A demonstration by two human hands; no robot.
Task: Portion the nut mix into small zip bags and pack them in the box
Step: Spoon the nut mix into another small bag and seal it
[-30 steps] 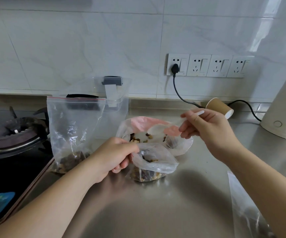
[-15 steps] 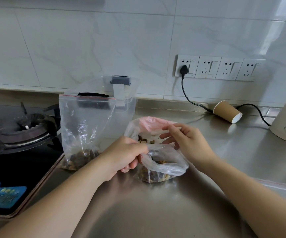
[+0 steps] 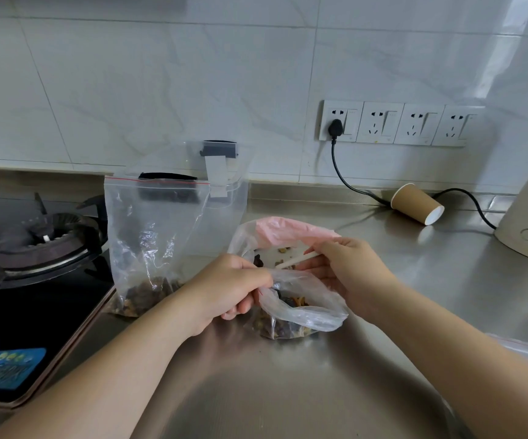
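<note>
- Clear plastic, the small bag (image 3: 303,307) sits on the steel counter (image 3: 288,391) between both hands, mouth up and open toward the right.
- The left hand (image 3: 224,289) pinches its left rim.
- The right hand (image 3: 348,274), nearer the nut-mix bag (image 3: 288,236) just behind, pinches a pale spoon handle (image 3: 297,259).

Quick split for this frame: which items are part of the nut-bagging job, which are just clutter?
Job: small clear bag of nuts gripped by left hand; white plastic spoon in right hand; pink-rimmed nut bag; upright zip bag; clear lidded box.
Clutter: tipped paper cup; gas burner; black cord.
</note>
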